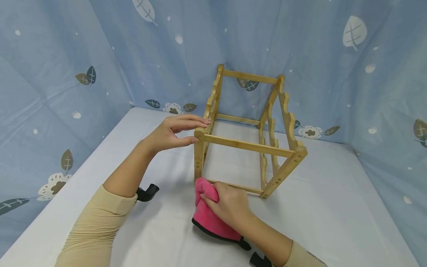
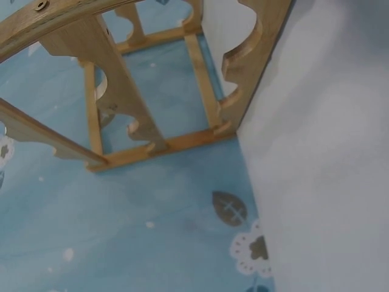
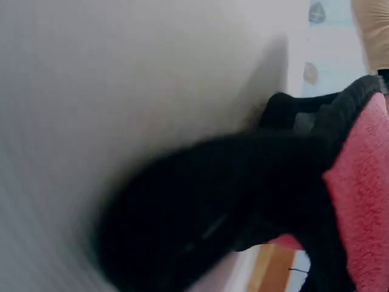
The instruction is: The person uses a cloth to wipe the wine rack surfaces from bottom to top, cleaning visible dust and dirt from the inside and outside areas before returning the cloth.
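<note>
A light wooden rack [image 1: 248, 145] with scalloped notched rails stands on the white surface in the head view. Its notched rails [image 2: 121, 85] also show in the left wrist view, where no hand is visible. My left hand [image 1: 170, 132] holds the rack's upper near-left corner, thumb on the front and fingers over the top. In my right hand [image 1: 230, 204], a bunched pink cloth [image 1: 211, 218] with black edging is gripped against the lower part of the rack's near-left post. The cloth [image 3: 364, 201] fills the right side of the right wrist view, its dark edge blurred.
The rack stands on a white-covered table [image 1: 333, 207]. Blue curtains [image 1: 260, 37] printed with leaves and flowers enclose the back and sides. Black wrist-worn pieces [image 1: 148, 193] stick out beside the sleeves.
</note>
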Demonstrator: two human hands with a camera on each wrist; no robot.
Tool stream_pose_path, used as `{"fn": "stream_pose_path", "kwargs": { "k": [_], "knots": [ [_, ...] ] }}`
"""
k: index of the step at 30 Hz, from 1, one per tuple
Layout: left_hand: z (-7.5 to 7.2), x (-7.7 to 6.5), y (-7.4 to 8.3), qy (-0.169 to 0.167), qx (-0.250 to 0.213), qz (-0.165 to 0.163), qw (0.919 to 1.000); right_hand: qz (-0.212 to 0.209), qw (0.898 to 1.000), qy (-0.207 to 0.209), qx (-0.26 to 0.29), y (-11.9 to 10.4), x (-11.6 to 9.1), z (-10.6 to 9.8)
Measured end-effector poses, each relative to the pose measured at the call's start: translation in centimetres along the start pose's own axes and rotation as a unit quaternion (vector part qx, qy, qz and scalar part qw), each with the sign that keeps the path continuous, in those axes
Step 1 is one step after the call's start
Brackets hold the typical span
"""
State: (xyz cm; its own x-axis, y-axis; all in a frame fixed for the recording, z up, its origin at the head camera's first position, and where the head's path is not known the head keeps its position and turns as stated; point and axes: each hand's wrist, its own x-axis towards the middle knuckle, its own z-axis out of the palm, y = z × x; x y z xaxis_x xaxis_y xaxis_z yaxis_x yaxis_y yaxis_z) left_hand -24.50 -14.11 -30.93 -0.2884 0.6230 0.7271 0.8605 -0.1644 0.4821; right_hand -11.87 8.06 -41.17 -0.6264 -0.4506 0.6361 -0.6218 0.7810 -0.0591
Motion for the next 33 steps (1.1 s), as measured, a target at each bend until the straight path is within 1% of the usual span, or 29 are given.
{"fn": "stream_pose_path", "kwargs": {
  "k": [2, 4, 7, 8, 10, 15, 18, 26, 33],
  "knots": [
    [0.0, 0.0, 0.0, 0.0, 0.0, 0.0, 1.0, 0.013, 0.999, -0.039, 0.005, 0.0, 0.2, 0.5],
    [0.0, 0.0, 0.1, 0.001, 0.001, 0.001, 1.0, 0.038, 0.995, -0.088, 0.018, 0.1, 0.4, 1.0],
    [0.1, -0.1, 0.1, 0.002, 0.002, 0.003, 1.0, 0.085, 0.983, -0.161, 0.033, 0.3, 0.7, 1.7],
    [0.1, -0.1, 0.1, 0.003, 0.002, 0.002, 1.0, 0.1, 0.978, -0.179, 0.035, 0.3, 0.8, 2.0],
    [0.0, -0.1, 0.1, 0.003, 0.003, 0.002, 1.0, 0.125, 0.971, -0.203, 0.032, 0.5, 1.0, 2.4],
    [0.0, -0.1, 0.0, 0.005, 0.009, 0.002, 0.9999, 0.174, 0.958, -0.228, 0.016, 0.9, 1.4, 2.9],
    [0.0, -0.1, 0.0, 0.005, 0.012, -0.002, 0.9999, 0.191, 0.952, -0.237, 0.008, 1.0, 1.5, 3.0],
    [0.1, -0.1, 0.2, 0.007, 0.003, -0.007, 0.9999, 0.202, 0.95, -0.238, -0.007, 1.4, 1.3, 2.6],
    [0.1, -0.1, 0.3, 0.006, 0.01, -0.02, 0.9997, 0.219, 0.947, -0.235, -0.006, 2.1, 0.7, 2.2]
  ]
}}
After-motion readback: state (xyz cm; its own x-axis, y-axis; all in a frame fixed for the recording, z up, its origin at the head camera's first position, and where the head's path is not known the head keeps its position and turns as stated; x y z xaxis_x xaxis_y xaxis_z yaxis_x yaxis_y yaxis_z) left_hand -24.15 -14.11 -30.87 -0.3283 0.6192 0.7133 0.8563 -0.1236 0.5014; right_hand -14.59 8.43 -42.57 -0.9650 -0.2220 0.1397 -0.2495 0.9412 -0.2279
